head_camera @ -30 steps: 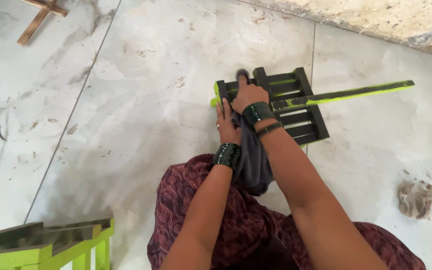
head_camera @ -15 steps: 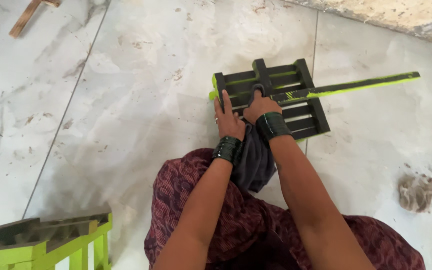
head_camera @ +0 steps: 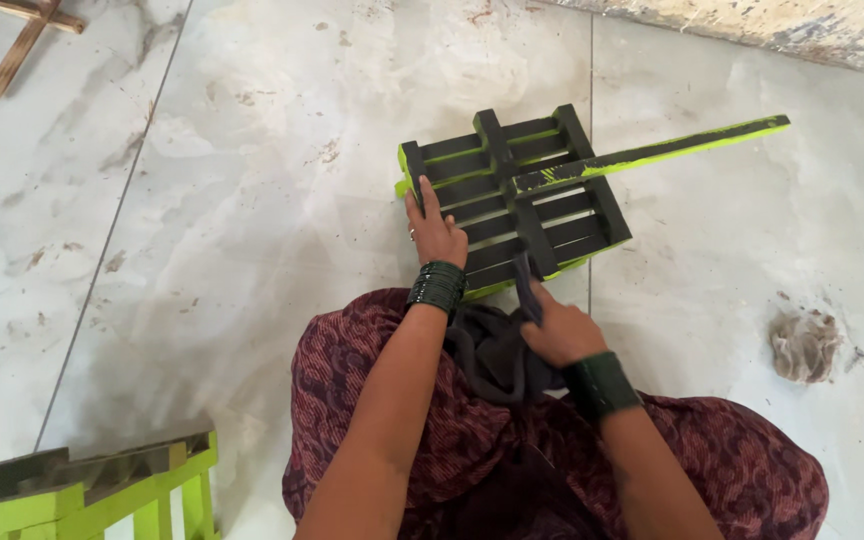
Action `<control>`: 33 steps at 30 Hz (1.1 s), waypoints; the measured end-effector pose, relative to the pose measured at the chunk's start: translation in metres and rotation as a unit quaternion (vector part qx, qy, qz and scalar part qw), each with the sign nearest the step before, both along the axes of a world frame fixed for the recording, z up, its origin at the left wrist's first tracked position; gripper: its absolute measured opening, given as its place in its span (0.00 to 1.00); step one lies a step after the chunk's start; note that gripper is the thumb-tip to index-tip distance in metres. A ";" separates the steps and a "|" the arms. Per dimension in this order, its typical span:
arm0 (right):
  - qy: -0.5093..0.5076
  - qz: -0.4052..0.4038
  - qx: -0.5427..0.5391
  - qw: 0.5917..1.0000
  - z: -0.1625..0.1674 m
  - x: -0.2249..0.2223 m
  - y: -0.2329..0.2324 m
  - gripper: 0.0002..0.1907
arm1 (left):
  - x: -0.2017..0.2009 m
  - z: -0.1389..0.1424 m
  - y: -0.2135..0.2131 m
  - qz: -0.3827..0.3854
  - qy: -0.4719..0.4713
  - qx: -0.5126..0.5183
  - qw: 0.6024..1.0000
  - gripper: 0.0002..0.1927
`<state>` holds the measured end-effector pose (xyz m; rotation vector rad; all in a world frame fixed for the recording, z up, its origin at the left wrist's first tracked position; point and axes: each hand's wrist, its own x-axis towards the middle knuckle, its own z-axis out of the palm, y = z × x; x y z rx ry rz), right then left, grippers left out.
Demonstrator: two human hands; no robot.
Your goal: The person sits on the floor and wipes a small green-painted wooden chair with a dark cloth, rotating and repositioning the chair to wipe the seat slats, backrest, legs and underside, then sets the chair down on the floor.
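Observation:
A small slatted wooden pallet [head_camera: 512, 195], black on top with bright green edges, lies on the floor in front of my knees. A long black and green stick [head_camera: 652, 152] rests across it and juts out to the right. My left hand [head_camera: 434, 235] lies flat on the pallet's near left corner, fingers along the left runner. My right hand [head_camera: 557, 330] is closed on a dark grey cloth [head_camera: 497, 355] at the pallet's near edge; a corner of the cloth touches the slats. Both wrists wear dark green bangles.
I sit on a pale marble floor in a maroon patterned garment [head_camera: 512, 460]. A green slatted frame [head_camera: 82, 485] sits at the lower left, a wooden cross piece [head_camera: 22, 40] at the upper left, a crumpled rag [head_camera: 804, 345] on the right, a rough wall base [head_camera: 752, 25] behind.
My right hand has drawn back from the middle of the pallet to its near edge with the cloth. My left hand has moved up onto the left corner.

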<state>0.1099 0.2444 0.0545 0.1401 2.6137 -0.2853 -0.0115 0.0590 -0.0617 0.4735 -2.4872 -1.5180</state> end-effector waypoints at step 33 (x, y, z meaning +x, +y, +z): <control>0.259 -0.109 -0.167 0.945 -0.023 -0.055 0.085 0.30 | 0.016 0.055 -0.008 -0.021 -0.059 -0.057 0.996 0.44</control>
